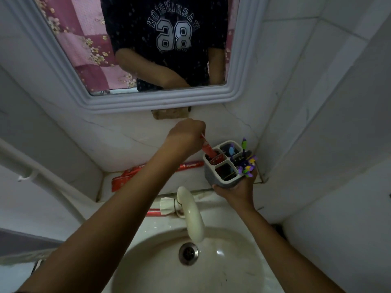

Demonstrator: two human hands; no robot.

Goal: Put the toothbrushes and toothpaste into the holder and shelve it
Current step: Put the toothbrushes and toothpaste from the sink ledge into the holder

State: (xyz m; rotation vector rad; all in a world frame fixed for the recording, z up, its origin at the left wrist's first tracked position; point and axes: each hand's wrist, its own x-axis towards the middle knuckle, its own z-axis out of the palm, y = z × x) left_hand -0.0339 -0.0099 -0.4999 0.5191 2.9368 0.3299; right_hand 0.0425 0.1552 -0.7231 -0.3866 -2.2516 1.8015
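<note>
1. Above the sink (148, 261), on the ledge behind the tap (191, 210), the four-compartment holder (224, 166) is being cupped from below by the right hand (239, 188), fingers wrapped around its base.
2. Left of the holder, a long red toothpaste tube (127, 176) is being left lying on the ledge; being soft, it is probably best taken at the stiff cap end.
3. Into the holder's far-left compartment, a smaller red tube (208, 150) is being lowered, pinched by the left hand (186, 136).
4. Toothbrushes (246, 163) are being kept in the holder's right-hand compartments.
</note>
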